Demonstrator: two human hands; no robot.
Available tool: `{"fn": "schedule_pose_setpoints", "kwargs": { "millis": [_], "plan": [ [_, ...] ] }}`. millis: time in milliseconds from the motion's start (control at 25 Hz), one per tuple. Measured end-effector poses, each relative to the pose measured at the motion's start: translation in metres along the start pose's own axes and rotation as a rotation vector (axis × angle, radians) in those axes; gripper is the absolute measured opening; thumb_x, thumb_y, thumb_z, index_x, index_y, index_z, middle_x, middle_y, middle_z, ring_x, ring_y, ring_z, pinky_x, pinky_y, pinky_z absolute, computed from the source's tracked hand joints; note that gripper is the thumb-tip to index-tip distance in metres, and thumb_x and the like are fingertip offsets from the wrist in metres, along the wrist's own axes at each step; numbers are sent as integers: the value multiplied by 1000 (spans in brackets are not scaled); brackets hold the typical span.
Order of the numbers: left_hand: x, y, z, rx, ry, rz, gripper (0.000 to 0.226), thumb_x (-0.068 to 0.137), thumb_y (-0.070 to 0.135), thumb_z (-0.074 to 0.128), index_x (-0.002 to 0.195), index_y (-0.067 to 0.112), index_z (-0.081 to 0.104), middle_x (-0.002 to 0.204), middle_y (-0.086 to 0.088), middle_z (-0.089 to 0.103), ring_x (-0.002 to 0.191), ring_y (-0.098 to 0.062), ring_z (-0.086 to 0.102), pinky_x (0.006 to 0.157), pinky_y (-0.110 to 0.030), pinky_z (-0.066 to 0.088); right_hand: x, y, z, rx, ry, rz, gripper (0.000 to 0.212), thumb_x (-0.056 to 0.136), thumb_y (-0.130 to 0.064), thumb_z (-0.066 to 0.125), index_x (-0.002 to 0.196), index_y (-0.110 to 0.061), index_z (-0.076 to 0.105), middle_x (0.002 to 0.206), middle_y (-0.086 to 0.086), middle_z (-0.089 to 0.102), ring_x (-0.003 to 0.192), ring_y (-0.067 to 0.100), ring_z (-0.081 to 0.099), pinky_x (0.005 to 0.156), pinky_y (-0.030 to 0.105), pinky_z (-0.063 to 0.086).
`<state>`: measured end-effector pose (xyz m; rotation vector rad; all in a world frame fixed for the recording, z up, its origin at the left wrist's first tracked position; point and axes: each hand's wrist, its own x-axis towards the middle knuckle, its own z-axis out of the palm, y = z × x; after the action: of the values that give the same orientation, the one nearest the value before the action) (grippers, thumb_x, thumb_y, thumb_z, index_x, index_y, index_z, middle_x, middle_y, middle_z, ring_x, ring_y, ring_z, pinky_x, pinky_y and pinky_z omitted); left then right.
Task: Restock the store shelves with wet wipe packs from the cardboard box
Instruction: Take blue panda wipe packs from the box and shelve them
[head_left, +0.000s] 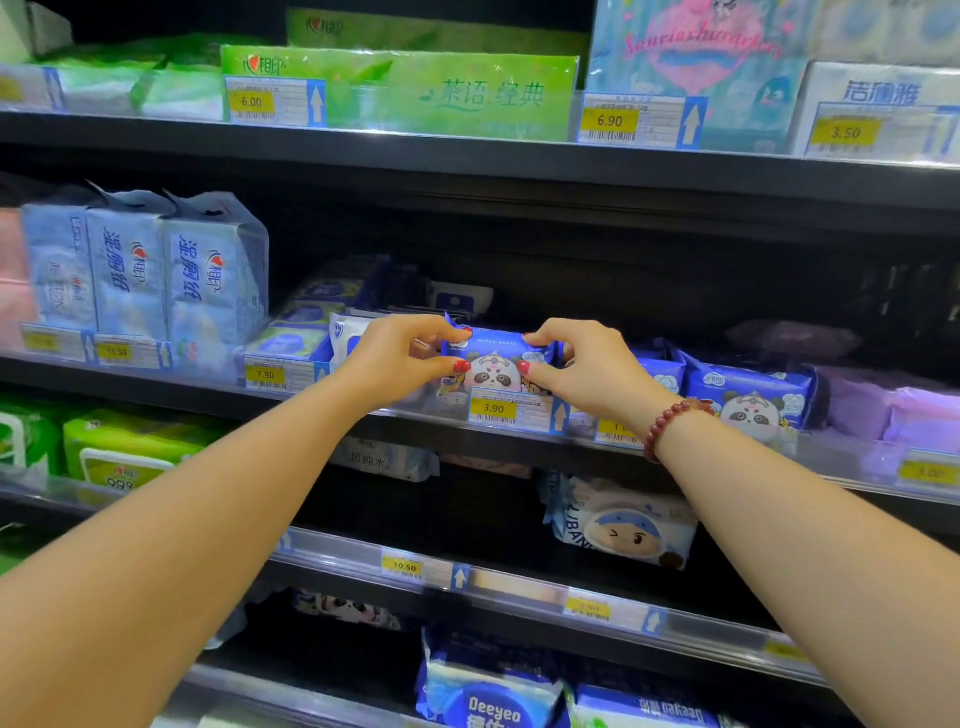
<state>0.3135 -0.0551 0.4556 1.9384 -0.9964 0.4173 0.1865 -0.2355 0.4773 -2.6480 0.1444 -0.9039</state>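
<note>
Both my arms were stretched out toward the middle shelf (467, 423), and between my hands I held a blue wet wipe pack (496, 364) printed with a panda face. My left hand (400, 364) pinched its left end, thumb pressed to the front and the other fingers (447, 325) curled over the top edge. My right hand (587, 366) did the same on the right end, so my fingers were closed on the pack from both sides. A red bead bracelet (670, 423) sat on my right wrist.

The pack stood upright at the front of the shelf, just behind the yellow 3.90 price tag (493, 409) on the shelf rail. Just to its right stood more panda packs (748, 397) of the same blue design, and beyond them purple packs (883, 405). To its left was a white and blue pack (345, 332), partly hidden by my left hand, then tall pale blue packages (156, 270) standing in a row.

On the shelf above lay a long green tissue package (415, 93). On the shelf below sat a pale pack with a cartoon child's face (623, 525), and lower down a blue Deeyeo pack (493, 696).
</note>
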Motion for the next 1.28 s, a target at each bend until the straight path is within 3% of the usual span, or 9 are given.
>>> {"fn": "schedule_pose_setpoints", "kwargs": {
  "millis": [80,200,280,440,600,760,1000,1280],
  "plan": [
    [3,2,0,-23,-4,-10,35,78,21,76,112,24,68,93,5,67,82,-7,64,80,-26,54,1,3,-1,-6,1,-8,31,87,-29,67,117,-21,65,74,-22,43,66,6,46,57,17,33],
    [5,3,0,-42,-49,-31,32,76,22,78,107,23,69,80,7,68,77,-5,66,77,-22,51,6,7,2,-15,-19,-6,29,85,-27,70,114,-20,66,92,-8,62,64,3,49,58,17,36],
    [3,2,1,-37,-80,-38,33,77,22,76,109,23,67,87,4,70,84,-7,67,82,-26,52,7,8,3,-7,-41,15,31,85,-25,70,115,-20,65,111,0,63,72,9,52,67,21,40],
    [-3,10,4,34,-41,-48,36,82,21,72,116,26,64,104,-2,68,95,-14,65,88,-30,52,-4,2,9,-18,20,49,34,90,-25,63,124,-23,60,107,4,62,73,17,52,64,23,38],
    [-20,22,4,172,-27,-76,47,85,24,71,130,25,58,124,-4,62,110,-16,58,93,-29,47,-27,0,5,-43,98,-5,44,89,-25,62,132,-23,54,116,6,57,100,22,59,86,29,46],
    [-54,38,0,298,-26,-5,42,88,29,67,129,23,57,129,-4,58,120,-22,53,98,-36,44,-70,3,-17,-51,165,-75,42,89,-30,62,129,-22,53,119,2,54,110,20,56,89,39,49],
    [-157,60,56,403,-69,84,44,87,31,65,129,21,55,123,-2,57,117,-22,49,89,-38,46,-194,38,0,-144,14,-133,47,88,-35,64,130,-17,54,121,3,58,115,24,51,95,42,45],
    [-290,36,161,350,-325,20,46,84,32,66,127,16,59,126,-7,57,118,-29,51,89,-40,48,-348,112,65,-64,-195,150,49,83,-34,68,127,-15,56,119,8,58,114,29,49,96,40,41]
  ]
}}
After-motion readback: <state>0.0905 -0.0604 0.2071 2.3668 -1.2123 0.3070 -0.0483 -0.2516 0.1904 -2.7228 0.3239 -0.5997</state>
